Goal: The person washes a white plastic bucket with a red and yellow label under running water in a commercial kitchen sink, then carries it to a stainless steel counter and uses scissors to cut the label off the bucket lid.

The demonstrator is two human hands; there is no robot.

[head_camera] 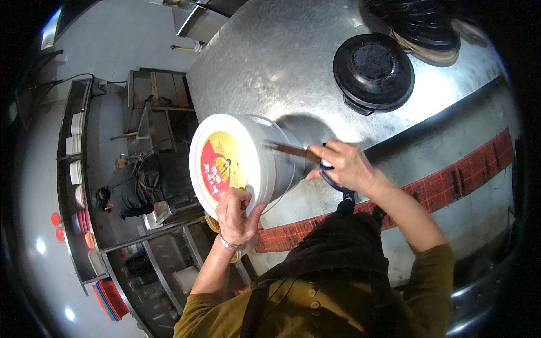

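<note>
A white plastic bucket (285, 148) with a thin wire bail stands tilted in view at the steel table's edge. Its lid (198, 169) carries a red and yellow printed label. My left hand (237, 217) grips the near rim of the lid, thumb on the side and fingers curled over the top. In my right hand (344, 164) is a pair of scissors (296, 151) with blue handles. The blades point at the lid's rim and look blurred; whether they touch it I cannot tell.
On the steel table (270, 55) rests a round black pan (374, 74), with stacked black sizzle plates (418, 29) behind. Red slotted matting (444, 181) runs along the floor. A person (131, 186) works at a counter beyond, near a dish shelf (78, 253).
</note>
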